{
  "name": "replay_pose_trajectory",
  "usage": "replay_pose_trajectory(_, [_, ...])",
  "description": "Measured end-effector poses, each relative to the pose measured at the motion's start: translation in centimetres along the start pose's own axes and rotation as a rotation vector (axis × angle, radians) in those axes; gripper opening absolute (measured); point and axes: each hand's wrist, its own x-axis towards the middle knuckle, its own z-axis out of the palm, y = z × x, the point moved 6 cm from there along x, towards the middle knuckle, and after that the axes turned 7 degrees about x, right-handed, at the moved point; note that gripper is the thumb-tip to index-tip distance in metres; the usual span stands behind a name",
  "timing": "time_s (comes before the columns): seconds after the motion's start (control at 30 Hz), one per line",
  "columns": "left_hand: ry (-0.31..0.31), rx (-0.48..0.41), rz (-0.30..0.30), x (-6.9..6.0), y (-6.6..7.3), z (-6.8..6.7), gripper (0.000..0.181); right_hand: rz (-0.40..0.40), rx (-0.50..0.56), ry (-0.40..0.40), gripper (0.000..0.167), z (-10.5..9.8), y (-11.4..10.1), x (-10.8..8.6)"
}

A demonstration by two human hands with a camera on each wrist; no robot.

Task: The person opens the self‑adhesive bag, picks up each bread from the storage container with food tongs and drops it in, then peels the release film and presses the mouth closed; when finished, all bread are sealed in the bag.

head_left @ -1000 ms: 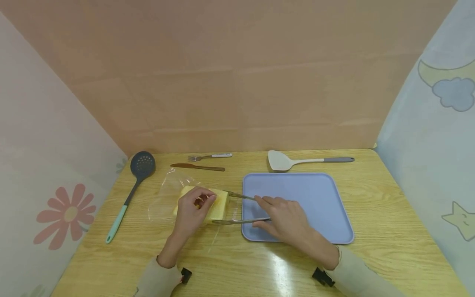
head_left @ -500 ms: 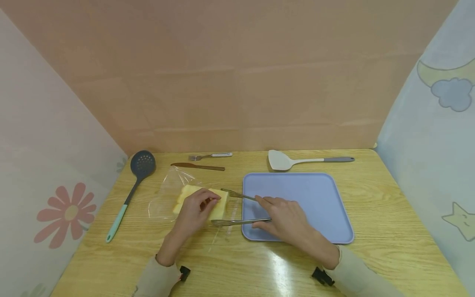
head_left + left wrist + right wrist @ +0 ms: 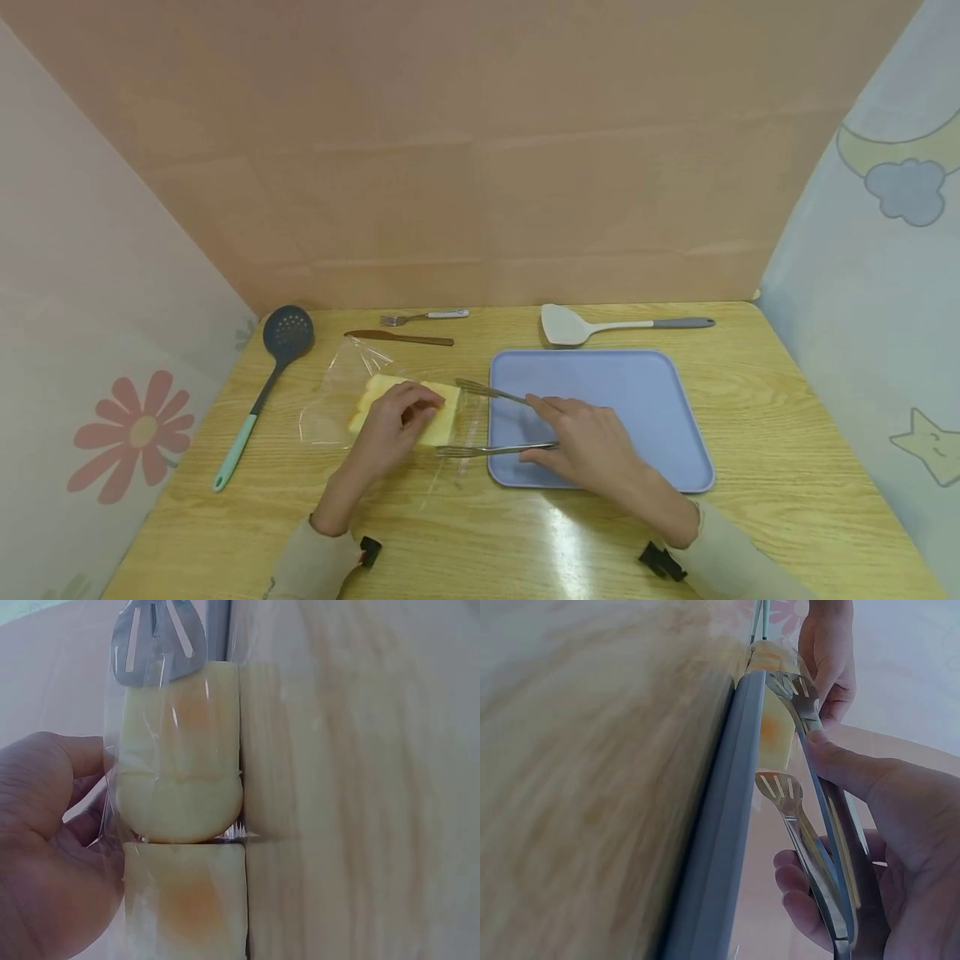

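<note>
Pale yellow bread (image 3: 444,422) lies inside a clear plastic bag (image 3: 324,421) on the table, left of the tray. My left hand (image 3: 384,427) is over the bread, thumb and fingertips together, pinching the bag's film. In the left wrist view that hand (image 3: 52,847) is beside two bread pieces (image 3: 184,735) under the film. My right hand (image 3: 592,442) grips metal tongs (image 3: 495,392), thumb on one arm and fingers on the other. Their slotted tips are spread apart near the bread's right end. The right wrist view shows the tongs' tips (image 3: 784,791) close to the bread.
A blue tray (image 3: 637,375) lies under my right hand. Behind it is a white spatula (image 3: 566,325). A fork (image 3: 446,314) and a brown knife (image 3: 401,337) lie behind the bread; a slotted skimmer (image 3: 288,333) is at the left. Walls stand behind and on both sides.
The tongs and my right hand have shifted slightly right, away from the bread. My left hand moved a little right at first, then stayed nearly still.
</note>
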Motion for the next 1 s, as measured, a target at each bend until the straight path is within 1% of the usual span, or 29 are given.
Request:
replay_pose_trajectory(0.03, [-0.001, -0.004, -0.001, 0.0, -0.1, 0.1, 0.009, 0.009, 0.003, 0.000, 0.083, -0.1, 0.1, -0.1])
replay_pose_trajectory(0.1, [0.004, -0.017, 0.015, 0.0, 0.3, -0.1, 0.009, 0.025, 0.006, -0.003, 0.083, -0.3, 0.4, -0.3])
replay_pose_trajectory(0.17, [0.007, -0.018, 0.012, 0.2, 1.1, -0.5, 0.010, 0.039, 0.009, -0.003, 0.083, -0.6, 0.7, -0.5])
replay_pose_trajectory(0.27, [-0.001, -0.018, -0.016, 0.3, 2.2, -0.9, 0.009, 0.048, 0.013, 0.000, 0.083, -0.8, 1.1, -0.8])
replay_pose_trajectory(0.37, [-0.005, -0.015, -0.038, 0.4, 2.6, -1.0, 0.008, 0.054, 0.021, 0.008, 0.083, -1.1, 1.6, -1.1])
replay_pose_trajectory(0.47, [-0.024, -0.015, -0.079, 0.4, 2.6, -1.0, 0.009, 0.057, 0.023, 0.021, 0.083, -1.5, 2.0, -1.5])
replay_pose_trajectory(0.53, [-0.026, -0.029, -0.086, 0.1, 1.0, -0.4, 0.010, 0.057, 0.020, 0.030, 0.084, -1.7, 2.3, -1.7])
replay_pose_trajectory(0.57, [-0.026, -0.038, -0.091, 0.1, 0.8, -0.4, 0.011, 0.059, 0.019, 0.034, 0.084, -1.8, 2.4, -1.8])
replay_pose_trajectory(0.63, [-0.015, -0.055, -0.079, -0.1, -0.1, 0.0, 0.011, 0.058, 0.020, 0.044, 0.085, -2.1, 2.7, -2.1])
replay_pose_trajectory(0.7, [0.000, -0.067, -0.077, -0.2, -0.3, 0.0, 0.012, 0.071, 0.028, 0.050, 0.084, -2.5, 3.0, -2.4])
replay_pose_trajectory(0.77, [0.002, -0.065, -0.102, 0.2, 1.3, -0.7, 0.013, 0.090, 0.043, 0.056, 0.083, -2.9, 3.3, -2.7])
replay_pose_trajectory(0.8, [0.004, -0.066, -0.109, 0.2, 1.4, -0.8, 0.014, 0.100, 0.052, 0.057, 0.082, -3.1, 3.5, -2.9])
replay_pose_trajectory(0.87, [0.003, -0.068, -0.134, 0.4, 2.3, -1.2, 0.014, 0.125, 0.071, 0.060, 0.081, -3.6, 3.9, -3.3])
replay_pose_trajectory(0.93, [0.010, -0.082, -0.133, 0.4, 2.3, -1.2, 0.013, 0.142, 0.087, 0.060, 0.081, -4.0, 4.3, -3.7])
replay_pose_trajectory(1.0, [0.030, -0.105, -0.103, 0.3, 1.9, -1.0, 0.012, 0.157, 0.097, 0.057, 0.080, -4.4, 4.8, -4.1])
